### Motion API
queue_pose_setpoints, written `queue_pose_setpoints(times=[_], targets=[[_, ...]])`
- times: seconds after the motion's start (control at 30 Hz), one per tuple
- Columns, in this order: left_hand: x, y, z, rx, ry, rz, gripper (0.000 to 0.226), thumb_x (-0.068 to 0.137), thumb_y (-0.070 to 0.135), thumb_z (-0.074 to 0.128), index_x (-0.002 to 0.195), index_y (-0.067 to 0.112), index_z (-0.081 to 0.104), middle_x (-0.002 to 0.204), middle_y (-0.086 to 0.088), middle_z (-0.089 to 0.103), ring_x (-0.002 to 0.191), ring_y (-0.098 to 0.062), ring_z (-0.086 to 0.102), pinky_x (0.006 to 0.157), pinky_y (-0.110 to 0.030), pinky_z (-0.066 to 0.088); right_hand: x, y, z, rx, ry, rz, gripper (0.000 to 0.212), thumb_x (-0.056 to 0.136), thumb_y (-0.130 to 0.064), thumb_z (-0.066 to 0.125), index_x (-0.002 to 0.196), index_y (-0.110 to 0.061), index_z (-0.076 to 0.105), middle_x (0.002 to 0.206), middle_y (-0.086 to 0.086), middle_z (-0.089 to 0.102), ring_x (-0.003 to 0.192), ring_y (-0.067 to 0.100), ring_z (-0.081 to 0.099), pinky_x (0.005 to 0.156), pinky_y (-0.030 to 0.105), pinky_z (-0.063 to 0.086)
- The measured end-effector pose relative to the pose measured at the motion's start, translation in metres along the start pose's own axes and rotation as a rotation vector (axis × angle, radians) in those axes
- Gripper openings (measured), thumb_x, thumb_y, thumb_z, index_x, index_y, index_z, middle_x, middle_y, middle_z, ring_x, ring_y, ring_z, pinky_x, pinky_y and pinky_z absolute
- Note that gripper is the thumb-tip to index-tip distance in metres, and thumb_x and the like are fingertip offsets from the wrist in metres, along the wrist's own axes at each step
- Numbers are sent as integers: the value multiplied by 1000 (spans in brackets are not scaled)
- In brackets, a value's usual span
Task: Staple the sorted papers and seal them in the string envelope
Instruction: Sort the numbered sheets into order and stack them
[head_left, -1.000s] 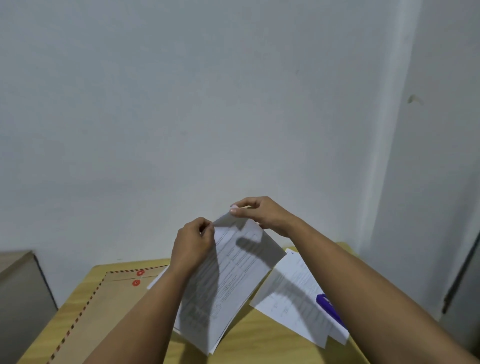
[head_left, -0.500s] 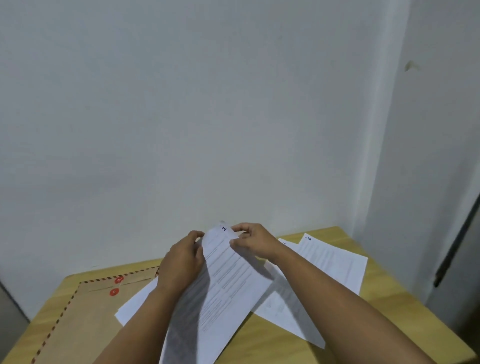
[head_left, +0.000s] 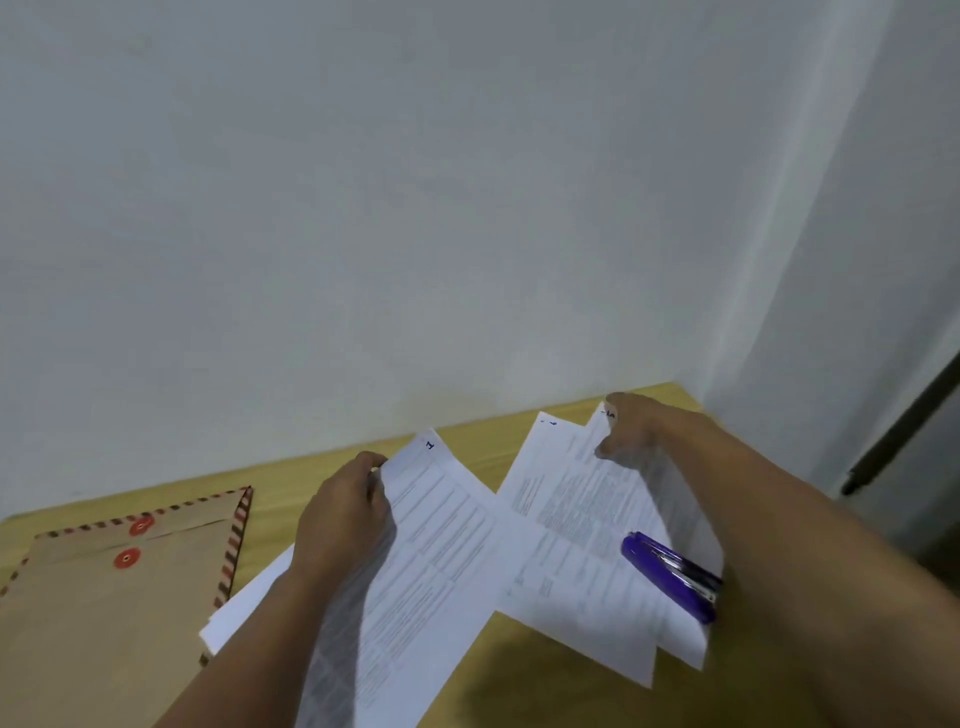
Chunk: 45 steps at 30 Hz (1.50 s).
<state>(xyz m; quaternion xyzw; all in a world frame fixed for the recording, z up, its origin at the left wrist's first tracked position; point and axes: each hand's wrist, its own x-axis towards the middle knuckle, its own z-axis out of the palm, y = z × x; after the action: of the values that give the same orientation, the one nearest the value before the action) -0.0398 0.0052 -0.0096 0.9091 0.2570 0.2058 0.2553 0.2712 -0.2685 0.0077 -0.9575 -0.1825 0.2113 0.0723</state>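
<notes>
My left hand grips the top left edge of a stack of printed sheets, tilted above the wooden table. My right hand has reached to the far right and pinches the top corner of a loose sheet lying on other loose sheets. A purple stapler rests on those sheets beside my right forearm. The brown string envelope with two red button discs lies flat at the left.
A white wall stands right behind the table's far edge. A second wall and a dark vertical strip are at the right. One more white sheet pokes out under my left forearm, overlapping the envelope's edge.
My right hand let go of the held stack and moved right to the loose sheets, taking hold of one corner. The left hand keeps the stack. The view tipped down, showing the stapler again.
</notes>
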Motion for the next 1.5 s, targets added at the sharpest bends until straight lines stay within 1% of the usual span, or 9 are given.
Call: queue_pose_setpoints(times=[0.1, 0.27, 0.43, 0.6, 0.77, 1.0, 1.2, 1.3, 1.5], targets=[[1, -7, 10, -28, -15, -3, 22, 97, 12, 52, 110, 26, 64, 91, 5, 72, 83, -22, 65, 65, -38, 51, 28, 10, 4, -31, -6, 6, 102, 22, -72, 80, 110, -28, 50, 129, 1, 63, 111, 26, 63, 97, 43, 57], [-1, -9, 16, -43, -43, -10, 23, 98, 13, 52, 108, 31, 63, 84, 11, 71, 79, -18, 65, 65, -40, 53, 3, 2, -11, 3, -14, 32, 89, 49, -59, 98, 117, -16, 62, 119, 1, 68, 102, 25, 64, 95, 42, 57], [0, -9, 13, -56, -53, -10, 25, 97, 12, 51, 107, 30, 64, 83, 12, 71, 79, -14, 65, 66, -41, 55, 24, 14, -9, -39, -19, 112, 124, -2, -89, 79, 102, -23, 67, 122, 6, 64, 113, 29, 58, 99, 41, 55], [-2, -5, 9, -64, -59, -15, 25, 96, 10, 52, 106, 30, 64, 81, 12, 70, 77, -13, 64, 66, -41, 55, -8, 0, -14, 22, 8, 94, 96, 47, -69, 95, 120, -19, 59, 128, 7, 58, 121, 29, 54, 104, 42, 50], [-2, -3, 3, -61, -63, -4, 24, 97, 11, 52, 107, 30, 64, 83, 14, 70, 78, -11, 64, 65, -40, 55, 9, 17, -8, 101, -7, 61, 129, 11, -76, 92, 118, -22, 45, 114, -5, 59, 111, 25, 61, 102, 48, 51], [-1, -1, -1, -65, -63, 11, 24, 97, 12, 52, 107, 31, 64, 86, 15, 70, 80, -9, 64, 65, -40, 55, 6, 19, -5, 196, 30, 20, 68, 55, -44, 101, 101, -19, 57, 105, -2, 65, 96, 20, 62, 79, 34, 50], [1, -2, 0, -67, -69, 22, 24, 98, 14, 52, 106, 34, 63, 85, 17, 70, 80, -7, 64, 65, -42, 56, 18, 20, 3, 247, 260, 87, 12, 75, -33, 72, 80, -24, 69, 93, -4, 72, 92, 22, 64, 95, 41, 45], [-1, 0, -3, -69, -65, 34, 24, 98, 13, 53, 107, 33, 64, 85, 16, 70, 79, -7, 64, 64, -42, 55, 4, 12, -2, 204, 406, 137, 15, 92, -28, 65, 79, -24, 73, 86, -13, 65, 96, 22, 58, 88, 41, 25], [-9, 18, -28, -91, -36, 79, 23, 98, 11, 54, 107, 30, 63, 86, 14, 70, 79, -8, 63, 64, -37, 53, -32, 2, -42, 366, 484, -13, 21, 95, -33, 70, 79, -21, 75, 81, -13, 71, 93, 16, 64, 86, 40, 23]])
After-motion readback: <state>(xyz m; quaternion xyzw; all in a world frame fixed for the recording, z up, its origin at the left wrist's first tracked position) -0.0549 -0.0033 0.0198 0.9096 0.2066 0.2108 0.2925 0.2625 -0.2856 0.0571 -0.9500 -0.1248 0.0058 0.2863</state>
